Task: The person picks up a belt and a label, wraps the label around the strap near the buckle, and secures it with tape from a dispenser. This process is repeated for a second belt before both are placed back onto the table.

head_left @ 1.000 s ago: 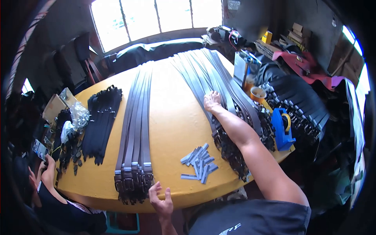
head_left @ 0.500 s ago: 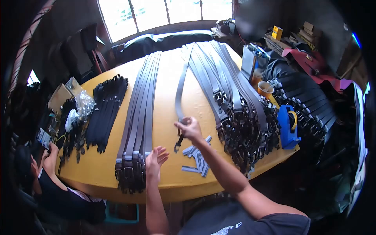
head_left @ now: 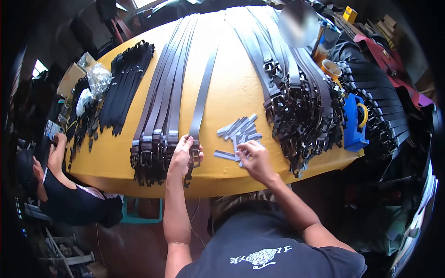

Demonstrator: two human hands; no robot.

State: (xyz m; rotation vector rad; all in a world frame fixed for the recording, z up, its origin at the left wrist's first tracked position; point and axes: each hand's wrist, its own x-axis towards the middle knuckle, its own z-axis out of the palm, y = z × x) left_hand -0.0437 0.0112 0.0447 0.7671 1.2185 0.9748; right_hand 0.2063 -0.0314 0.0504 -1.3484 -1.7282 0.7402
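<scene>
My left hand (head_left: 183, 155) is closed round the buckle end of a single dark belt (head_left: 202, 99), whose strap runs away up the table. Just left of it lies a row of belts (head_left: 160, 92) with pale bands near their buckles. My right hand (head_left: 252, 160) is over a loose pile of small grey strips (head_left: 238, 129), fingers bent and pinched together at its edge. Whether a strip is between those fingers is hidden. A large heap of buckled belts (head_left: 301, 106) lies to the right.
A blue tape dispenser (head_left: 354, 127) and an orange cup (head_left: 330, 68) stand at the right. Black straps (head_left: 125, 88) and a plastic bag (head_left: 98, 79) lie at the left, near another person's arm (head_left: 56, 155). More belts (head_left: 375, 102) hang beyond the right edge.
The single belt has moved left, beside the row, and passed from my right hand to my left. My right hand has moved to the strips. The view has tilted down.
</scene>
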